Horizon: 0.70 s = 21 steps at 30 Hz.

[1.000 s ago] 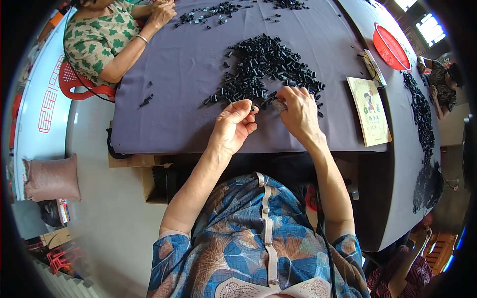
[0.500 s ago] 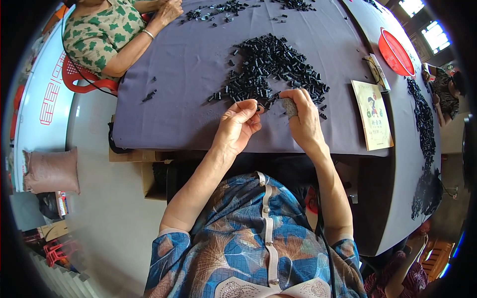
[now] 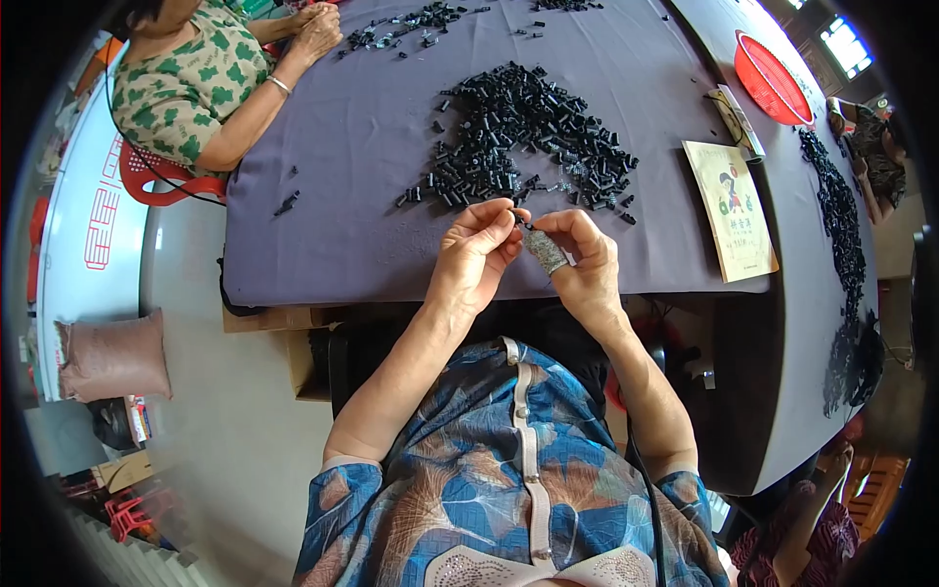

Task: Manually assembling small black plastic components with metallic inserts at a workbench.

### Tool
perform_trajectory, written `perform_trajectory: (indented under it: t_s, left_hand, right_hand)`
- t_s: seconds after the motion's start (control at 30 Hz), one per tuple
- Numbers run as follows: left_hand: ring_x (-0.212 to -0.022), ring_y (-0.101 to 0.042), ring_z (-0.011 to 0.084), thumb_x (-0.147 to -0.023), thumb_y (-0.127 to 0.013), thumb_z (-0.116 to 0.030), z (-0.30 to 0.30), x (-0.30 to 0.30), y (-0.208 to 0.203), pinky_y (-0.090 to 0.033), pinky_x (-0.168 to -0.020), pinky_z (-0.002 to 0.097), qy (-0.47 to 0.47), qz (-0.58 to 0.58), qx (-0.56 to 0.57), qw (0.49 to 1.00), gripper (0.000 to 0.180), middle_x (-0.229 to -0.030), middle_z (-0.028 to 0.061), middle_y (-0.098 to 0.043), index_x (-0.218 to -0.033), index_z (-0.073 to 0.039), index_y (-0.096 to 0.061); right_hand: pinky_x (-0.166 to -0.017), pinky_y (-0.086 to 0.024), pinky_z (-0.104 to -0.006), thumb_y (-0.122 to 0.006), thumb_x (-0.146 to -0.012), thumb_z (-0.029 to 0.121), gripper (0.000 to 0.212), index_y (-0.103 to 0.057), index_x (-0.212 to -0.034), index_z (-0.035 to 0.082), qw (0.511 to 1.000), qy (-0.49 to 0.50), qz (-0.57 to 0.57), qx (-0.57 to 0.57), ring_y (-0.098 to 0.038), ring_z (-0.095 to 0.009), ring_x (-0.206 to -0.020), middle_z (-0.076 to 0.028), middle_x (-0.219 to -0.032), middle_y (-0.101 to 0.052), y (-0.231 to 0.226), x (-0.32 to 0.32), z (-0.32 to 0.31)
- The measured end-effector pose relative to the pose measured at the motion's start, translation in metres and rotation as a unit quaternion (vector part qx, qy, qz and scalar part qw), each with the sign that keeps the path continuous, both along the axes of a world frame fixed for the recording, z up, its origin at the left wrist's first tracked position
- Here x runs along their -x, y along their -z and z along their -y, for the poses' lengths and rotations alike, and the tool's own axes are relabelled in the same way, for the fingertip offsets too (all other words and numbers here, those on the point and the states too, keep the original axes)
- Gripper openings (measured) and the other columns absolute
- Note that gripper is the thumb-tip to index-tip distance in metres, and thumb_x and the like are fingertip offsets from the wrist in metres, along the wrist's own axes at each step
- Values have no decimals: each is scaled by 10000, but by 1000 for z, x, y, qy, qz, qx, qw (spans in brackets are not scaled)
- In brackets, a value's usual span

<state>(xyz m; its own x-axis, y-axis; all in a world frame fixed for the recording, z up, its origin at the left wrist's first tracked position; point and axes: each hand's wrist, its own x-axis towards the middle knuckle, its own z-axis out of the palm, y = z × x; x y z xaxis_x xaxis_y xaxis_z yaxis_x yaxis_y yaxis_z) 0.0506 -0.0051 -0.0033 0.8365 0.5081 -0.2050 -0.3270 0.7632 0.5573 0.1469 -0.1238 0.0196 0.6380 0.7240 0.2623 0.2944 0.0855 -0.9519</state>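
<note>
Near the front edge of the table, my left hand (image 3: 469, 259) is closed in a pinch on a small black piece (image 3: 518, 216), mostly covered by the fingertips. My right hand (image 3: 587, 274) grips a short, speckled grey handle-like tool (image 3: 545, 251) between thumb and fingers. Its narrow dark end points at the black piece and seems to meet it; the fingers hide the exact contact. Just beyond both hands spreads a heap of small black tube-shaped pieces (image 3: 528, 122), with some clear bits among them.
A grey cloth covers the table (image 3: 333, 225). To the right lie a yellowish booklet (image 3: 732, 210) and a narrow pale box (image 3: 736, 122); a red basket (image 3: 773, 78) sits farther back. At the far left, another person (image 3: 186, 88) handles things beside a smaller black heap (image 3: 411, 27).
My right hand has come left and slightly down toward my left hand, bringing the grey tool's end to the black piece. The whole view has shifted slightly.
</note>
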Motion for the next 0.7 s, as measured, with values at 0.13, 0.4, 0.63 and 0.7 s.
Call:
perform_trajectory:
  t_s: [0.13,0.4,0.63,0.7]
  left_hand:
    - [-779,-605,100,-911,-586,-40,3,1,-4,-508,-710,232,-11,0,-41,999,117,-968,100,-670,-1010,-79,-636]
    - [-786,-598,100,-914,-572,-17,6,2,-4,-496,-715,236,-15,34,-50,998,157,-974,103,-671,-1050,-68,-632]
    - [-789,-598,99,-901,-585,0,9,1,-4,-490,-715,239,-22,27,-49,998,182,-989,103,-675,-1065,-70,-623]
    - [-787,-598,98,-900,-586,1,11,1,-5,-488,-713,237,-27,22,-59,998,179,-987,101,-677,-1059,-72,-625]
  right_hand:
    - [-719,-519,-288,-654,-731,-90,231,-591,-933,4,998,5,64,-3,-684,-201,-798,-104,-832,-665,-6,1,-1]
    - [-705,-524,-295,-664,-742,-77,211,-590,-921,5,994,17,103,-19,-681,-213,-779,-103,-825,-658,-4,2,-2]
    - [-704,-522,-295,-668,-733,-82,216,-592,-914,7,995,20,96,-20,-681,-216,-789,-103,-833,-659,-5,3,-1]
    - [-703,-521,-294,-667,-730,-85,218,-593,-913,8,994,20,109,-24,-681,-218,-791,-103,-832,-658,-3,2,-1]
